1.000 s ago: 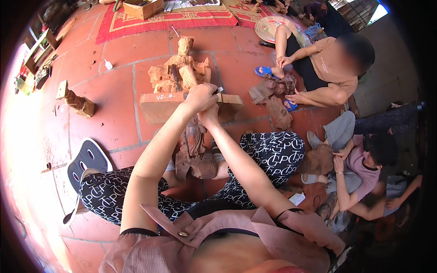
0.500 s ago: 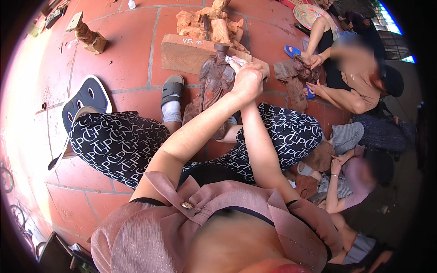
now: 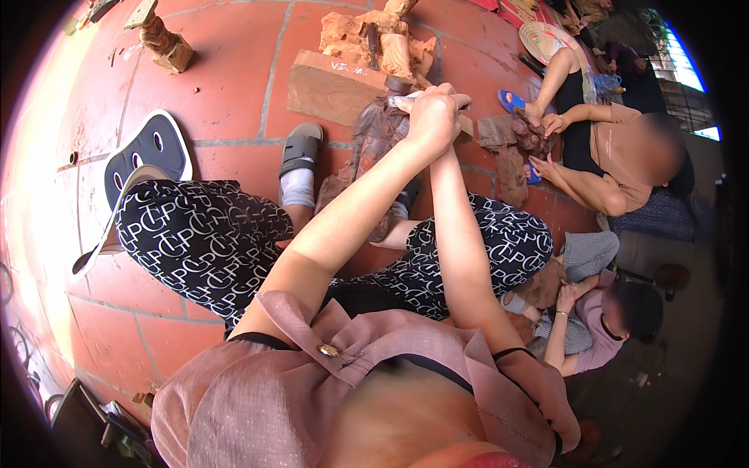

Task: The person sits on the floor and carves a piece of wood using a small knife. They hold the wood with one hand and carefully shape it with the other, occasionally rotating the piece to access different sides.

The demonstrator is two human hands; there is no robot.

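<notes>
A dark reddish-brown carved wooden figure stands between my feet, leaning, its surface partly smeared by motion. My left hand is closed beside the figure's upper part, its wrist crossed over my right one. Beneath it lies my right hand, its fingers mostly hidden by the left. A small whitish piece shows at the fingertips, against the figure just below its dark, flat-topped head. Which hand grips this piece, and what exactly it is, I cannot make out.
Beyond the figure, a pale wood block stands before a rough orange-brown carving. A small carved piece is at far left, a sun visor by my left knee. Two people sit at right, one handling a brown carving.
The view has shifted slightly, so most things sit further right. The figure's upper part has tilted to the right and blurred. My crossed hands have moved a little farther away.
</notes>
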